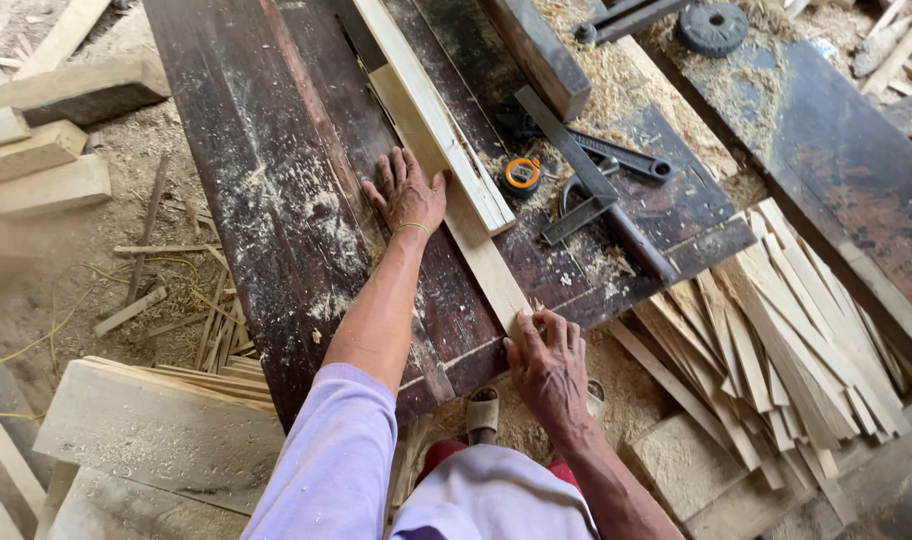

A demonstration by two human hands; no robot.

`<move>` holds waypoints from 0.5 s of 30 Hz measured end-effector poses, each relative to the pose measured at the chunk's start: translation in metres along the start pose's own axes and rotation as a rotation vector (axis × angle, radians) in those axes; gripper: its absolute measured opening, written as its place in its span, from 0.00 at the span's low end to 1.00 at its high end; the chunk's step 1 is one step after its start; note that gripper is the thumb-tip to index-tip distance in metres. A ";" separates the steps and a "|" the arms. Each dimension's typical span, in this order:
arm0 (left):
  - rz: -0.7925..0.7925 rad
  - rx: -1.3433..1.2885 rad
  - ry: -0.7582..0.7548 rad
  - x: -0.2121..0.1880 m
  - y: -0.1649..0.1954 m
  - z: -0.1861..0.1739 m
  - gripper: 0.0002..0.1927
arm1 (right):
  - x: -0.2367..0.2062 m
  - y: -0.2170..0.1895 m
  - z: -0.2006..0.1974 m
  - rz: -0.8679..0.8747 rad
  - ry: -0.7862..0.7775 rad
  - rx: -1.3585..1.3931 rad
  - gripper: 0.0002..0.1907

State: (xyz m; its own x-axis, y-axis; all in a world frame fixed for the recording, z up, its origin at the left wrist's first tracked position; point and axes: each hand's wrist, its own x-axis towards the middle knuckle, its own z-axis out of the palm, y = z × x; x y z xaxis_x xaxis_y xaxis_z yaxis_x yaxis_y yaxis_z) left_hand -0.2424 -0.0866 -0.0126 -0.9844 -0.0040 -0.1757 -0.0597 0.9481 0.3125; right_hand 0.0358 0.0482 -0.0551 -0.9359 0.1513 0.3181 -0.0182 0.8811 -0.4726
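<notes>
On the far left, pale wooden blocks lie on the sawdust-covered floor, and a wide board sits lower down. Beside them runs the dark, worn counter, dusted with sawdust. Over it the left hand reaches forward on a straight arm in a lilac sleeve; its fingers are spread and pressed flat on the counter, the thumb side touching a long pale wooden strip, gripping nothing. This strip lies diagonally on the counter, with a second pale strip lying along its far part. At the strip's near end, at the counter edge, the right hand rests with its wrist bent, fingers curled loosely over the end and pushing against it. Further right lie an orange tape measure, a metal square and a wrench amid shavings. Far right, a heap of thin offcut slats fans out on the floor.
</notes>
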 end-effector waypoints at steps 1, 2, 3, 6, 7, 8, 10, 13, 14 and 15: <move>0.002 -0.005 -0.007 -0.005 -0.001 0.002 0.43 | -0.007 -0.001 -0.004 0.005 0.017 -0.009 0.23; 0.006 0.002 -0.003 -0.009 -0.001 0.004 0.42 | -0.015 -0.001 -0.008 0.024 -0.002 -0.005 0.24; 0.011 0.007 0.003 -0.013 -0.001 0.005 0.42 | -0.022 -0.001 -0.012 0.042 -0.022 -0.001 0.24; 0.015 0.006 -0.009 -0.030 -0.001 0.008 0.43 | -0.038 0.001 -0.020 0.038 -0.006 -0.016 0.24; 0.013 -0.009 0.001 -0.037 0.000 0.010 0.44 | -0.041 0.002 -0.021 0.007 0.022 -0.028 0.24; 0.024 -0.027 0.020 -0.046 0.003 0.012 0.44 | -0.042 0.002 -0.022 0.003 0.012 -0.039 0.23; 0.028 -0.043 0.023 -0.075 0.006 0.023 0.44 | -0.040 0.003 -0.021 0.018 -0.045 -0.049 0.22; 0.054 -0.074 0.035 -0.127 0.014 0.048 0.44 | -0.034 0.003 -0.019 0.007 -0.008 -0.082 0.19; 0.056 -0.057 -0.003 -0.141 0.016 0.054 0.46 | -0.031 0.003 -0.019 0.017 -0.003 -0.054 0.18; 0.072 -0.079 -0.004 -0.147 0.016 0.057 0.45 | -0.028 0.002 -0.019 0.012 -0.012 -0.036 0.17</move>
State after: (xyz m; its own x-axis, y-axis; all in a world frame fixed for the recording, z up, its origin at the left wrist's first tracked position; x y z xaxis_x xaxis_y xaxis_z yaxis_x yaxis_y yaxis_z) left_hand -0.0890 -0.0525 -0.0348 -0.9859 0.0650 -0.1541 -0.0016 0.9178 0.3971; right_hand 0.0685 0.0547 -0.0495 -0.9403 0.1569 0.3022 0.0060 0.8949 -0.4462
